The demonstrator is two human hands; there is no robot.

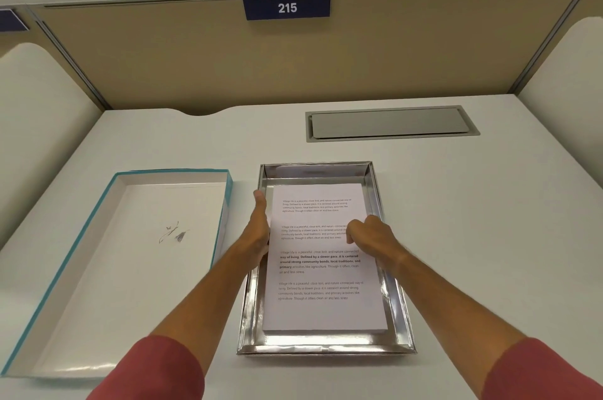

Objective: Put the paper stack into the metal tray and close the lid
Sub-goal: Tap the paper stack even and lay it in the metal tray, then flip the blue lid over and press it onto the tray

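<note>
A shiny metal tray (321,342) lies on the white desk in front of me. Inside it is a white paper stack (321,308) with printed text on the top sheet. My left hand (261,225) grips the stack's left edge, thumb pointing away from me along the tray's left wall. My right hand (368,231) holds the stack's right edge with fingers curled over the top sheet. The lid (107,256), white inside with teal outer walls, lies upside down on the desk to the left of the tray.
A grey cable hatch (391,123) is set into the desk behind the tray. A tan partition with a blue "215" sign (287,7) stands at the back. White side panels flank the desk on both sides.
</note>
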